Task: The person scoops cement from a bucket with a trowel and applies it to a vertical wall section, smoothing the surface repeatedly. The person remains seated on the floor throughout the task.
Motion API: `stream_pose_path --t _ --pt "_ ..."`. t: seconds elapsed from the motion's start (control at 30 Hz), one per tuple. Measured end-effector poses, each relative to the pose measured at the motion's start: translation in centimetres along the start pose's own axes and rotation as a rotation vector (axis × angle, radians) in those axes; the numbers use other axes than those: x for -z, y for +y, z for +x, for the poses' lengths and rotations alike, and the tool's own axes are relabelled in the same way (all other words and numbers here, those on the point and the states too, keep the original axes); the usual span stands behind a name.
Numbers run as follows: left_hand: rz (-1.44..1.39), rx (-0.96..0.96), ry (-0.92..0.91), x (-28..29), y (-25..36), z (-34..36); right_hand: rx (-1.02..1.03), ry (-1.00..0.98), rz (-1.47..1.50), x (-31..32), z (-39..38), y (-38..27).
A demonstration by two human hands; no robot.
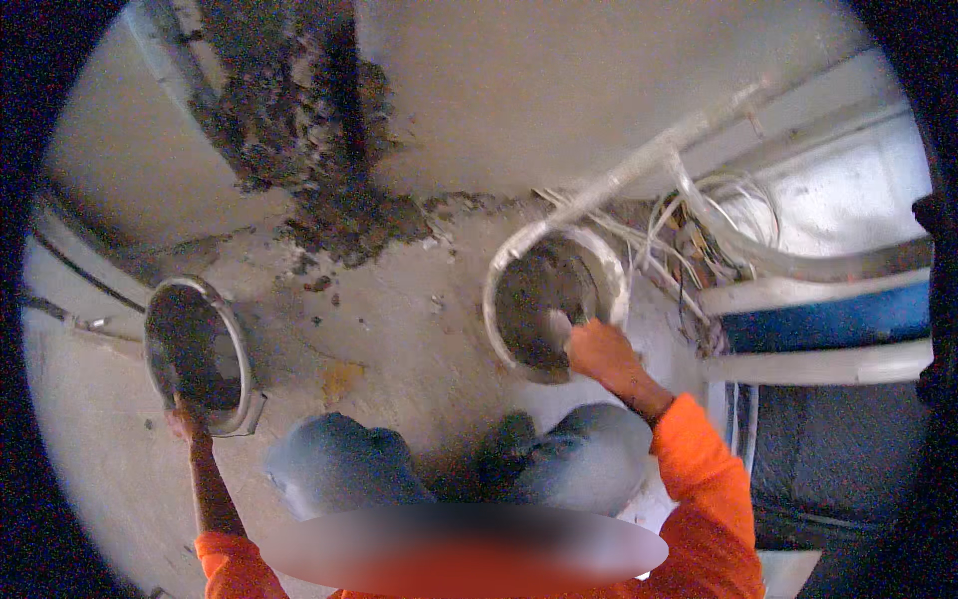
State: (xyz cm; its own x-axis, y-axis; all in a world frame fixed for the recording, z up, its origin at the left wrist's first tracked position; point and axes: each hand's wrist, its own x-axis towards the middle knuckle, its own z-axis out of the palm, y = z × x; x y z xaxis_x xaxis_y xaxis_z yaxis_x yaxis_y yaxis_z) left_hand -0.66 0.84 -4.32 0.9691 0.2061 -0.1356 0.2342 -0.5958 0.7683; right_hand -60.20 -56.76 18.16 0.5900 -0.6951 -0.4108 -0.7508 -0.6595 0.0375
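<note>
At the left, my left hand [186, 423] grips the near rim of a dark-filled bucket [237, 354], which has a pale rim. My right hand [602, 353] is closed on a small light-coloured tool [560, 321] that reaches into the other bucket [495, 280], right of centre. That bucket holds dark grey, wet-looking material [529, 290]. The tool's exact shape is too unclear to tell. My knees in jeans show between the two buckets, at the lower middle.
A wall [549, 80] has a rough dark broken channel [299, 120] with rubble at its foot. Pale pipes [636, 166] and loose cables [679, 250] lie at the right, beside a blue panel [823, 321] and dark mesh-like surface [828, 449]. More pipes [95, 324] run along the left.
</note>
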Motion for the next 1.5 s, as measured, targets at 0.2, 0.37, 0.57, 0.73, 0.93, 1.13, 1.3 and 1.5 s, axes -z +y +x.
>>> stream_pose_path --t 0.2,0.37,0.57,0.73,0.93,1.13,1.3,1.5 --pt "0.068 -0.093 0.099 -0.6 3.7 -3.2 0.246 -0.040 0.104 -2.4 0.0 2.9" --pt "0.599 -0.295 0.205 -1.1 2.8 -2.0 0.185 -0.112 0.492 -3.2 -1.9 5.5" --pt "0.288 0.041 0.014 0.0 3.6 -1.9 0.125 0.170 0.280 -4.1 -3.8 4.7" --pt "0.054 -0.101 -0.030 -0.2 3.3 -2.4 0.084 0.178 0.370 -2.0 -2.8 3.0" --pt "-0.015 -0.075 0.101 -0.9 5.4 -4.6 0.271 0.176 0.379 6.1 -1.3 -1.5" --pt "0.071 0.012 0.158 -1.2 6.4 -5.1 0.556 0.381 0.225 15.7 -0.4 -9.2" --pt "0.152 -0.077 0.162 -1.3 5.9 -5.6 0.833 0.303 0.196 24.4 -2.4 -14.9" --pt "0.063 -0.025 0.100 -1.3 6.3 -5.8 0.792 -0.570 0.330 33.3 1.0 -19.9"
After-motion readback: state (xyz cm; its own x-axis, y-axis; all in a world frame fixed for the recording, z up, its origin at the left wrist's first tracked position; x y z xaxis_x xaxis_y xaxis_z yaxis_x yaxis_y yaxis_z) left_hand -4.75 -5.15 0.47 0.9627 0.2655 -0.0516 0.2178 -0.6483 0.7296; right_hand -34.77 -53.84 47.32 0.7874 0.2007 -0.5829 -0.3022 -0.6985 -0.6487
